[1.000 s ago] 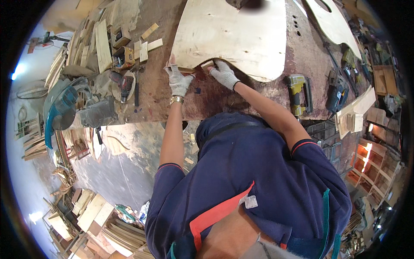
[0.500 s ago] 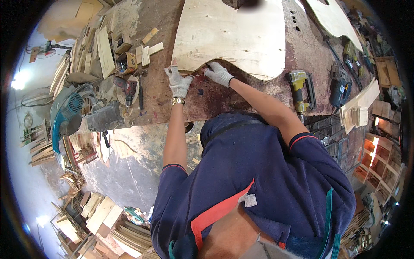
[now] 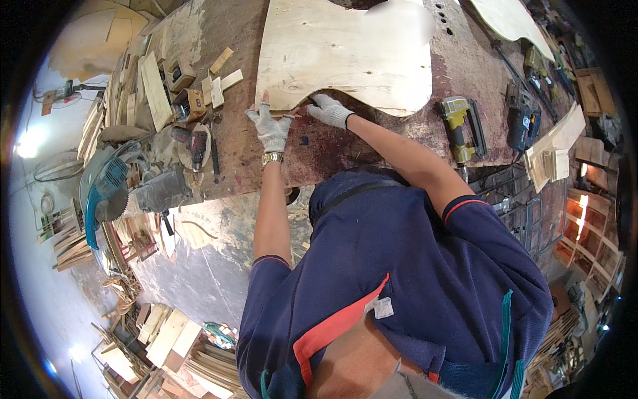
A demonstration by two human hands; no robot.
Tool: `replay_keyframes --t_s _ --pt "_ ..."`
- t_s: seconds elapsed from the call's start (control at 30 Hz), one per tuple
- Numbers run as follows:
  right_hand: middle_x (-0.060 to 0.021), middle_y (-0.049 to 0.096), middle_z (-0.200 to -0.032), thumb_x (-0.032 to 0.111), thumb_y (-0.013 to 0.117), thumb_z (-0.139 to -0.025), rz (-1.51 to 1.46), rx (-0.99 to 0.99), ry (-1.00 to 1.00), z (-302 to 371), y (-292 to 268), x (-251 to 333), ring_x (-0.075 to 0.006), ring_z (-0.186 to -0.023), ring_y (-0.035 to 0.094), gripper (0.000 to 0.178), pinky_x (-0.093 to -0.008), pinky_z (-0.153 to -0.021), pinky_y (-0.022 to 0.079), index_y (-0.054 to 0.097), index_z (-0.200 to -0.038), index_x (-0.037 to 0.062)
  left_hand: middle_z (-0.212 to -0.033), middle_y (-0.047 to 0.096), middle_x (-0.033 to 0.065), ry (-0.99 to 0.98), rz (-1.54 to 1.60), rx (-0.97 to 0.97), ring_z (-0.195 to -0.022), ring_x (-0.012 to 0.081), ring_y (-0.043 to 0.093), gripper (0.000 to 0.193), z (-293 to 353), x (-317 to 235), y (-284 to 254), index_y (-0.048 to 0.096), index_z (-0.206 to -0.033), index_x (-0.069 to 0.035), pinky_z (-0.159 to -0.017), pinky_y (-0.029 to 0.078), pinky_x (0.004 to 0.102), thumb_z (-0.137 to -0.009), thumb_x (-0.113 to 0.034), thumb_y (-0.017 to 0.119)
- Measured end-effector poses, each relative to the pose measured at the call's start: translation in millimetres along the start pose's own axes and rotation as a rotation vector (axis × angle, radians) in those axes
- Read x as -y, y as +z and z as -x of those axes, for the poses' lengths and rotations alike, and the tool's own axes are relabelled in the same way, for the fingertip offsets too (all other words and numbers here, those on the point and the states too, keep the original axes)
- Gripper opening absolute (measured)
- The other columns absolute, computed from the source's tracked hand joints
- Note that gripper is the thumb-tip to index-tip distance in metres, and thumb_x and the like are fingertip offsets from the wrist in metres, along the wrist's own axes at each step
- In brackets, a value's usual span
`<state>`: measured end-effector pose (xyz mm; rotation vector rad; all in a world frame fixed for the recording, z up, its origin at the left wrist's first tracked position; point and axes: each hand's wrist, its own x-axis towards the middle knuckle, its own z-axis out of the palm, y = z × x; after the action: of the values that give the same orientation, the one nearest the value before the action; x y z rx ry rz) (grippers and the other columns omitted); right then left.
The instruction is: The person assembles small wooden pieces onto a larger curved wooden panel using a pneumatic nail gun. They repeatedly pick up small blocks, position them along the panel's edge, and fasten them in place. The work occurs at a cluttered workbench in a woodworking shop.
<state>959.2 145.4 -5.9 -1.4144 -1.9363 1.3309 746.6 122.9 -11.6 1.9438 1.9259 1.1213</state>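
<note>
A pale plywood panel lies on the worn brown workbench, its near edge cut in a wavy curve. At the panel's near left corner is my left hand, in a white knit glove, fingers spread and one fingertip against the wood. My right hand, gloved alike, is at the curved notch. Its fingers are bent close together on the panel's edge, their tips partly hidden. To the right of the panel lies a yellow and black nail gun. A blurred round patch hides part of the panel's far right side.
Left on the bench lie wood offcuts, a drill and a teal circular saw. At the right are a dark blue jigsaw, stacked wood pieces and a second cut panel. Timber piles stand on the floor behind left.
The whole view has shifted slightly, moving the bench and panel up and left in the picture. My left hand sits a little lower against the panel's corner. My right hand stays at the notch.
</note>
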Motion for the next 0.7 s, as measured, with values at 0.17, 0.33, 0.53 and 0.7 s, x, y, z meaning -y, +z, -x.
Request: replay_keyframes --t_s 0.17,0.33,0.53,0.7 --pt "-0.0298 0.052 -0.143 0.039 0.052 -0.094 0.041 0.042 -0.032 -6 1 -4 -0.0433 -0.135 0.047 0.064 -0.0451 -0.113 0.039 0.047 -0.144 -0.001 -0.151 0.027 0.0383 -0.047 0.086 -0.009 -0.135 0.0461 0.044 0.112 2 8 7 0.046 -0.153 -0.025 -0.113 0.042 0.0466 -0.055 -0.031 0.101" --pt "-0.0329 0.058 -0.131 0.039 0.055 -0.095 0.131 -0.006 -0.035 -5 1 2 -0.046 -0.126 0.054 0.058 -0.0484 -0.104 0.045 0.052 -0.134 -0.0038 -0.156 0.017 0.0436 -0.018 0.08 0.015 -0.139 0.0504 0.039 0.117 -1 4 3 0.043 -0.155 -0.026 -0.117 0.037 0.0503 -0.054 -0.034 0.101" --pt "-0.0277 0.068 -0.104 0.038 0.064 -0.092 0.126 0.258 -0.037 84 -41 14 -0.0439 -0.098 0.066 0.045 -0.0478 -0.083 0.052 0.061 -0.114 -0.0015 -0.155 0.029 0.0288 -0.073 0.073 0.097 -0.133 0.0503 0.045 0.103 0 -30 -11 0.042 -0.155 -0.024 -0.107 0.047 0.0556 -0.067 -0.031 0.095" --pt "-0.0105 0.071 -0.087 0.016 0.07 -0.083 0.295 -0.571 0.209 202 -128 -17 -0.0269 -0.079 0.07 0.015 -0.0401 -0.074 0.056 0.07 -0.096 0.0083 -0.142 0.038 0.0236 -0.23 0.441 0.118 -0.123 0.0394 0.055 0.109 8 15 7 0.04 -0.156 -0.024 -0.096 0.059 0.0426 -0.063 -0.019 0.097"
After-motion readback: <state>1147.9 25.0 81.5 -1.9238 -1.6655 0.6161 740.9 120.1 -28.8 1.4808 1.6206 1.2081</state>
